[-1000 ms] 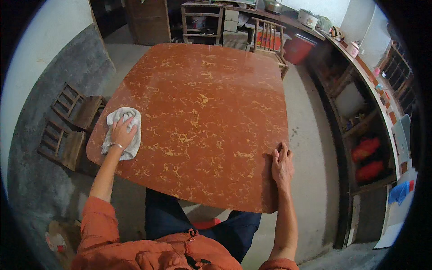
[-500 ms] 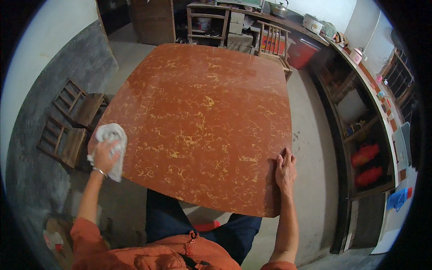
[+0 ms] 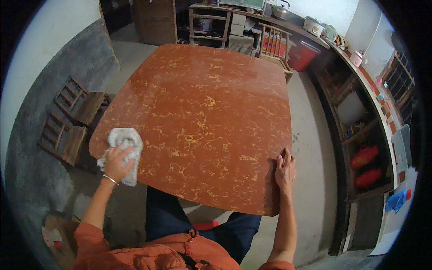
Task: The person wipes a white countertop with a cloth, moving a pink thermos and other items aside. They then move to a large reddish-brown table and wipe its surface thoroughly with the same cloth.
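Observation:
A folded white cloth lies on the near left corner of a reddish-brown table with yellow marbling. On top of it, my left hand presses down, its fingers across the fabric. Part of the cloth hangs past the table's near edge. At the table's right edge near me rests my right hand, fingers stretched out and no loose thing in it.
Two small wooden chairs stand along the left wall. Behind the table are a bamboo chair and a red bin. A long counter with open shelves runs down the right side, with a rice cooker on it.
My left hand and the cloth have moved a little to the right and nearer to me along the table's corner. My right hand stays at the right edge.

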### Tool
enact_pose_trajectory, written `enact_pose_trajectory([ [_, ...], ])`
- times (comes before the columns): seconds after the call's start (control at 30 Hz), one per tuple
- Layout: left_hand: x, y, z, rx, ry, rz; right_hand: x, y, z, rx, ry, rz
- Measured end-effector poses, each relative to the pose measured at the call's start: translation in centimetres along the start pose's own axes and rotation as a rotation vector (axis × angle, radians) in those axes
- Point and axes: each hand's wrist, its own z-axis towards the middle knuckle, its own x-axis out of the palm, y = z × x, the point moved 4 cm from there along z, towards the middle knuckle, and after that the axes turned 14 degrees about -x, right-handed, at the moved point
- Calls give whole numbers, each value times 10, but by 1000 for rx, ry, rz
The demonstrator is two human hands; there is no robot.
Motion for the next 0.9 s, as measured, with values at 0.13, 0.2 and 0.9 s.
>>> enact_pose_trajectory([
  [0.13,0,108,23,-320,-105,105,-2,3,1,32,24,-36],
  [0.2,0,140,35,-438,-231,209,-2,15,4,49,57,17],
  [0.9,-15,127,27,-570,-227,170,12,-11,6,-56,12,-22],
])
